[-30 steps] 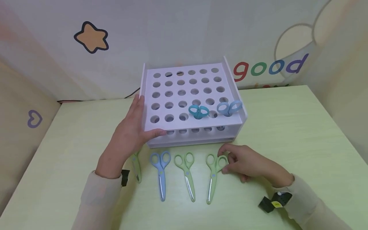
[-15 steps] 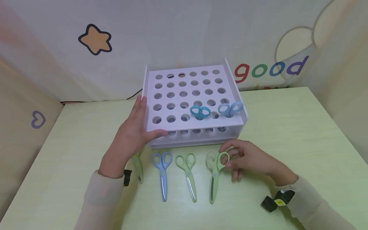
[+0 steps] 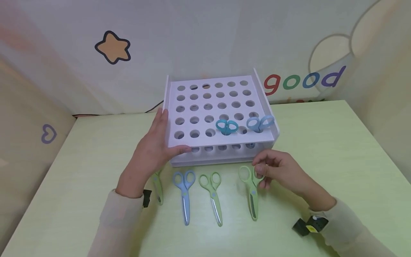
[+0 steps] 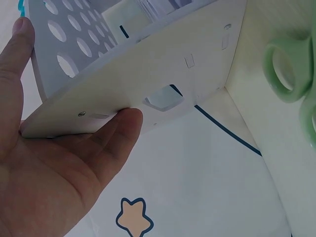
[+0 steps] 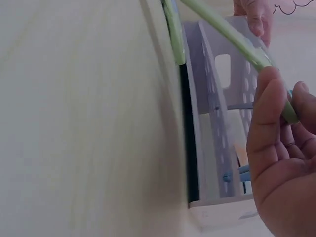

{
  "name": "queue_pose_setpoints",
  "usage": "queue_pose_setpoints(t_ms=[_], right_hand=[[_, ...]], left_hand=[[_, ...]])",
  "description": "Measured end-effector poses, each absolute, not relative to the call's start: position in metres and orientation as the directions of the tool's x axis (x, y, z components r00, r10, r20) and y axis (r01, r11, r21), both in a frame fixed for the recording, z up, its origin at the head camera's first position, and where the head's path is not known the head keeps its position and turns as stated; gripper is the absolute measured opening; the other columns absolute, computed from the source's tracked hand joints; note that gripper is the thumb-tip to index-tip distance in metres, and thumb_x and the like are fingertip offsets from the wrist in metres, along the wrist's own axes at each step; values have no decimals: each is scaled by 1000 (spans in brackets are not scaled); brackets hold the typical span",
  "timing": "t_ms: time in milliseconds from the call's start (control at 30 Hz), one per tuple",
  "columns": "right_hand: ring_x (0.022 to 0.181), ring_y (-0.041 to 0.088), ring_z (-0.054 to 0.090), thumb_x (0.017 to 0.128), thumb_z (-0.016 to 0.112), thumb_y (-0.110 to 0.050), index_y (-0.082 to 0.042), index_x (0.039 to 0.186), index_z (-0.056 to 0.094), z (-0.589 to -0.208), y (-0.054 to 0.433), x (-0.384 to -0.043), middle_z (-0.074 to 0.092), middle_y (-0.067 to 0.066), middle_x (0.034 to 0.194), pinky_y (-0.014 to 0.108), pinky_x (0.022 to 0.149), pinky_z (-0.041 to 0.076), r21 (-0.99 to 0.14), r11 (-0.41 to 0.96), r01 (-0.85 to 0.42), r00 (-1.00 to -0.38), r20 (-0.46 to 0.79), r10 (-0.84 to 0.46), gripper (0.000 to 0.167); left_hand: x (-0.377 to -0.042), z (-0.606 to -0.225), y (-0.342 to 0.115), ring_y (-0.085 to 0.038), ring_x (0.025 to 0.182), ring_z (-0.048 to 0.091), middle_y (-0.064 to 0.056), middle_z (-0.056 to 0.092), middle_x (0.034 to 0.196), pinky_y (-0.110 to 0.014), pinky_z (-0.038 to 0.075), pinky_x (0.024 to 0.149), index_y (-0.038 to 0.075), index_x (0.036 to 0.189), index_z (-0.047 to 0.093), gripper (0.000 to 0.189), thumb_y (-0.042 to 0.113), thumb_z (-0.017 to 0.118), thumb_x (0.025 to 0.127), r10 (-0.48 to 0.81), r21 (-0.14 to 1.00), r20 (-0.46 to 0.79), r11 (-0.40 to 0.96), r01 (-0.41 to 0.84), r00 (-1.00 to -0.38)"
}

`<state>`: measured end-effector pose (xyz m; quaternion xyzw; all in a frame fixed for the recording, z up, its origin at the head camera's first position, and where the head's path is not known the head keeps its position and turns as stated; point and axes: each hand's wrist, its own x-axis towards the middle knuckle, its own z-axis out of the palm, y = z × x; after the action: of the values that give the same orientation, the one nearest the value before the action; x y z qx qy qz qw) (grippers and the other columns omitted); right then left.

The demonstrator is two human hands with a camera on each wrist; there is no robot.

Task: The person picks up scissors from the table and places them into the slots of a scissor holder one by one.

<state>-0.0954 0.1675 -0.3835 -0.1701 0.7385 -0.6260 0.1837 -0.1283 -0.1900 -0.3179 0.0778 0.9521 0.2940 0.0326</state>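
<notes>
My right hand (image 3: 279, 167) pinches one finger loop of green scissors (image 3: 252, 200), whose handle end is raised and blades point toward the front of the table. The same scissors (image 5: 232, 35) slant up from the fingertips in the right wrist view. My left hand (image 3: 147, 153) grips the left front corner of a white rack (image 3: 202, 141) with rows of round holes, thumb on the front edge, fingers along the side panel (image 4: 173, 74). Teal scissors (image 3: 226, 127) and light blue scissors (image 3: 258, 125) stand in its front row, handles up.
Blue scissors (image 3: 185, 198) and green scissors (image 3: 213, 195) lie before the rack, blades toward the front edge. More green scissors (image 3: 158, 187) lie farther left, handles hidden behind my left hand. A decorated wall (image 3: 192, 43) rises behind the rack.
My right hand has taken hold of the rightmost green scissors' loop and lifted the handle end, moving it slightly right and back. My left hand stays on the rack. The head view has shifted slightly.
</notes>
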Motion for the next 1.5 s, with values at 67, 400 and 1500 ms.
queue_pose_setpoints(t_ms=[67, 400, 1500], right_hand=[[63, 28, 68, 97, 64, 0, 5, 111, 62, -379, 166, -94, 61, 27, 83, 38, 59, 58, -985, 170, -15, -877, -69, -475, 15], [65, 27, 67, 97, 67, -3, 4, 111, 69, -354, 162, -90, 68, 15, 85, 37, 62, 58, -986, 148, -82, -896, 8, -444, 16], [64, 25, 62, 97, 67, -2, -2, 108, 77, -281, 113, -105, 73, 14, 91, 29, 63, 53, -961, -24, -276, -909, 269, -318, 15]], left_hand=[[-128, -318, -190, -36, 144, 33, 4, -13, 168, -52, 39, 104, 14, 163, -3, 124, 48, 84, 81, 165, 563, -20, 817, 125, -986], [-130, -321, -189, -36, 142, 35, 3, -12, 168, -52, 40, 103, 16, 163, -3, 123, 47, 84, 82, 165, 562, -10, 817, 131, -986], [-131, -320, -190, -30, 108, 53, 0, -2, 169, -46, 46, 84, 20, 163, 2, 122, 44, 87, 79, 180, 595, 52, 784, 175, -982]])
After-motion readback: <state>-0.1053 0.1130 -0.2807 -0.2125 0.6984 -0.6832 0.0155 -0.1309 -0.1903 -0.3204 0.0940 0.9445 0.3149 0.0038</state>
